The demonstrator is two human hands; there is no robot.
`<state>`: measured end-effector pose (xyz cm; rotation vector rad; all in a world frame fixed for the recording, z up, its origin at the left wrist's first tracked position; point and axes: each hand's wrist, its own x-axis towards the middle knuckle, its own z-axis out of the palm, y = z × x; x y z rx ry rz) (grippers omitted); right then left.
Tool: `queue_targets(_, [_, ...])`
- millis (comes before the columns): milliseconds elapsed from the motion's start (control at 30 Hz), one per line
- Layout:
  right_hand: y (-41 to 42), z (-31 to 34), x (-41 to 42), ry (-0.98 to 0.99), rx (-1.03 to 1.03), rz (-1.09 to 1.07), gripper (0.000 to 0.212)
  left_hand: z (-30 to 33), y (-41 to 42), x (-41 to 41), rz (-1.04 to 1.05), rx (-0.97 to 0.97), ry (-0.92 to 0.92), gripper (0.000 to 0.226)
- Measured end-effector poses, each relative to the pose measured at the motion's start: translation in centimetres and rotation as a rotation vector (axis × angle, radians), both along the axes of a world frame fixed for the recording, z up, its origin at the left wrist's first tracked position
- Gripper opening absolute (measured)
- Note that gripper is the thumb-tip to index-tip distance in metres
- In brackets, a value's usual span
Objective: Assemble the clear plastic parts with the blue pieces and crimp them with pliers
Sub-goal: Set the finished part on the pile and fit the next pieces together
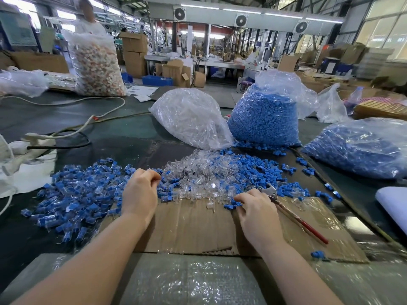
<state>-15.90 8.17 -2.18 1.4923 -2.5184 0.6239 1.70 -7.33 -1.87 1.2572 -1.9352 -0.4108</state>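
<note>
Left hand [141, 190] fingers curled together at the clear pile [198, 179], grip contents unclear. Right hand [256, 209] pinches blue pieces [232, 205]. Pliers [286, 208] lie just right of it, handles pointing back-right; right hand nearer.

left fingertips: curled under the left hand [141, 190]; any held part is concealed.
pliers [293, 213]: jaws partly covered by the right hand [256, 213].
white sheet [394, 205]: cut off at the right edge.
background person [88, 16]: blurred.
</note>
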Motion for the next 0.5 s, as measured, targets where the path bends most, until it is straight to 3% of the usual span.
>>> queue_targets(133, [-0.6, -0.3, 0.4, 0.015, 0.023, -0.002, 0.021, -0.2, 0.2, 0.0, 0.030, -0.057, -0.174, 0.022])
queue_targets(333, [-1.2, -1.0, 0.6, 0.024, 0.060, -0.029, 0.018, -0.1, 3.8, -3.6, -0.344, -0.040, -0.053, 0.013])
queue_targets(500, [-1.2, -1.7, 0.7, 0.021, 0.055, -0.052, 0.015, -1.3, 5.6, -6.1, -0.388, 0.024, -0.133, 0.026])
